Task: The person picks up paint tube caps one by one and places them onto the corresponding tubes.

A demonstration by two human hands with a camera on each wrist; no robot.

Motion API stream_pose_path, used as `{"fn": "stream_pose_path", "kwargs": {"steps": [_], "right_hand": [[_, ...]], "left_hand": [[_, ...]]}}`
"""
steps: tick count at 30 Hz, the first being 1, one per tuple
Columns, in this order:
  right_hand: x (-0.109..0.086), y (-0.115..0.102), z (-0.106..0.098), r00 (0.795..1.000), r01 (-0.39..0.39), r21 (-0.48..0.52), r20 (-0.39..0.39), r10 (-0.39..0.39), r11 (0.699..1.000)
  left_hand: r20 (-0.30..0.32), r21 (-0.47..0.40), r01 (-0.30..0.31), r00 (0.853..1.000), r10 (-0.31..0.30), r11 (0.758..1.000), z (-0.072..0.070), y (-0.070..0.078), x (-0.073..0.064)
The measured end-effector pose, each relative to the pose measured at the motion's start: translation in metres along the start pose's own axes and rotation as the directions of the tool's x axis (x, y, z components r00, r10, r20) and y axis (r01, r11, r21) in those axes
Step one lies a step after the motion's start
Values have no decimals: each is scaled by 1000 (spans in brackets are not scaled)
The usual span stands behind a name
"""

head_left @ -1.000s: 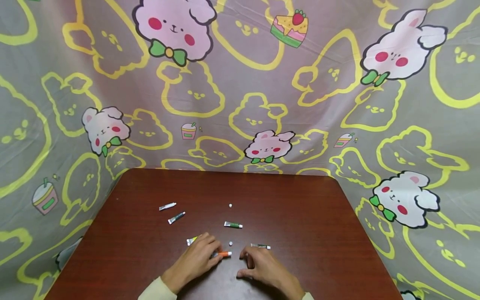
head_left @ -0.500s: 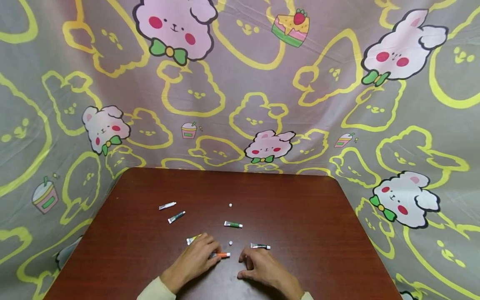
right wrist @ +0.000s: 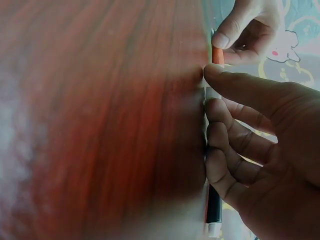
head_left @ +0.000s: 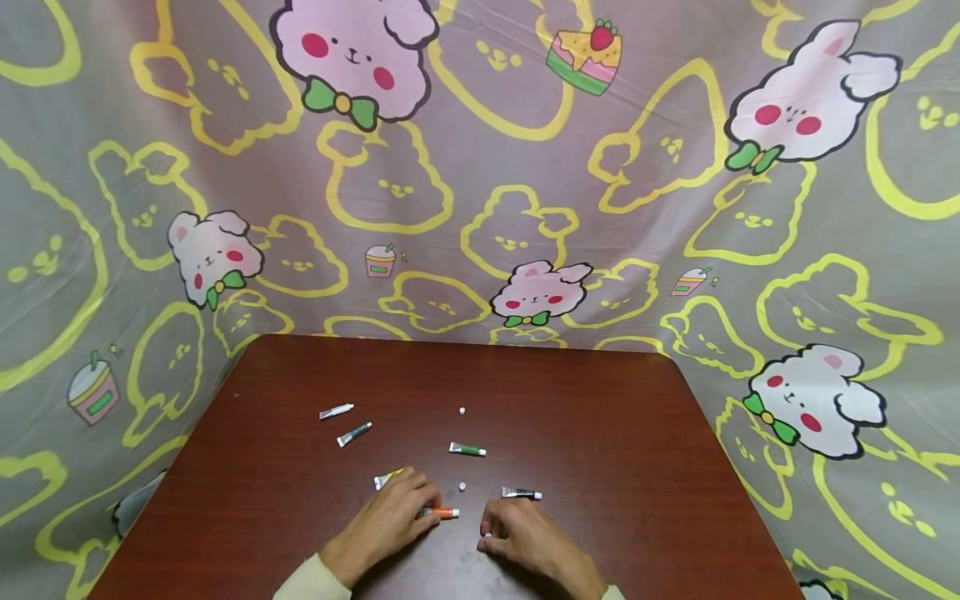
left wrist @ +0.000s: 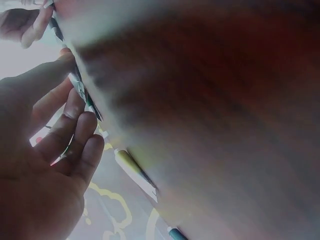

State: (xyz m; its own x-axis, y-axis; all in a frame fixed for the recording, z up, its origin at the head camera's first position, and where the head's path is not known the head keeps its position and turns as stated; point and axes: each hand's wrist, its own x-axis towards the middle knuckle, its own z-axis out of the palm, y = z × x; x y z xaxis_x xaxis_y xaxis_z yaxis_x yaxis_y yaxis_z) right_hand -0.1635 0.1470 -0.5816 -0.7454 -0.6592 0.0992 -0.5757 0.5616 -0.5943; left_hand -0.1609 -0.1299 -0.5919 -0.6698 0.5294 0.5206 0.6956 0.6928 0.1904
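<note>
My left hand (head_left: 396, 510) holds an orange paint tube (head_left: 447, 513) against the table between thumb and fingers, its white end pointing right. To its right, my right hand (head_left: 532, 537) pinches a small white cap (head_left: 487, 536) between thumb and index finger, just above the tabletop. A black paint tube (head_left: 521, 493) lies right behind the right hand's knuckles. Partly hidden behind the left hand is a yellow paint tube (head_left: 387, 478), which the left wrist view shows more fully. Another small white cap (head_left: 462, 487) rests between the two hands, a little farther back.
A green paint tube (head_left: 467, 450) lies mid-table, with a small white cap (head_left: 462, 410) behind it. Farther left are a dark teal tube (head_left: 354, 434) and a whitish tube (head_left: 336, 412). A patterned cloth (head_left: 450, 208) hangs around the brown table (head_left: 615, 417).
The right thumb and index finger have closed together on a small white cap. The orange tube has shifted slightly toward the near side in the left hand.
</note>
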Motion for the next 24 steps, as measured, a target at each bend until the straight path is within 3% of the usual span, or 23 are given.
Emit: {"fn": "stream_pose_path", "kwargs": {"steps": [9, 15, 24], "right_hand": [[2, -1, -3, 999, 20, -51, -31, -22, 998], [5, 0, -7, 998, 37, -50, -42, -39, 998], [11, 0, -19, 995, 60, -52, -78, -64, 997]], "left_hand": [[50, -9, 21, 999, -20, 1000, -3, 1, 0], [27, -25, 16, 1000, -16, 1000, -2, -3, -1], [46, 15, 82, 995, -83, 996, -15, -16, 2]]}}
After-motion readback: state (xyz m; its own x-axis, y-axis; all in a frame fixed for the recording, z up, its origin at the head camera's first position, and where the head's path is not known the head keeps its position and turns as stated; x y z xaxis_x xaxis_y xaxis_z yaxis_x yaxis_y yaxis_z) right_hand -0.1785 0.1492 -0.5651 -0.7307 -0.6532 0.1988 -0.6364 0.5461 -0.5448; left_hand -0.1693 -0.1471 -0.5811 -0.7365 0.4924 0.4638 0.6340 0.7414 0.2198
